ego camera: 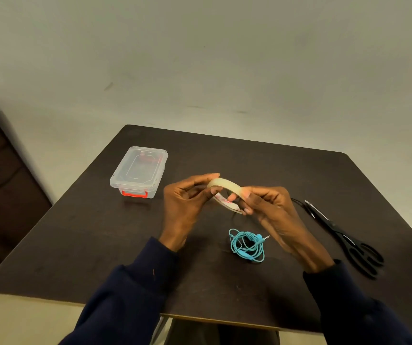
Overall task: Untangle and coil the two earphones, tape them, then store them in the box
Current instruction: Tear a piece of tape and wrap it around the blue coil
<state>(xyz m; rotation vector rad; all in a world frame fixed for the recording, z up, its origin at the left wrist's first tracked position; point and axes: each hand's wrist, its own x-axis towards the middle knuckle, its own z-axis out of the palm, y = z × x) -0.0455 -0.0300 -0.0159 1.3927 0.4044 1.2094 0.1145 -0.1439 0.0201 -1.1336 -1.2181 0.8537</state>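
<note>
Two grips, left grip (185,202) and right grip (270,207), pinch the tape roll (224,185) by its rim above the counter (95,245); it looks light and stiff; the turquoise earphone (247,245), likely soft and springy, lies coiled nearer, to the right; box (139,170) far left.

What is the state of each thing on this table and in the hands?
box, lid on.
tape roll, held above the table by both hands.
blue earphone, coiled, lying on the table.
scissors, closed, lying flat.
left hand, pinches the roll.
right hand, pinches the roll.
</note>
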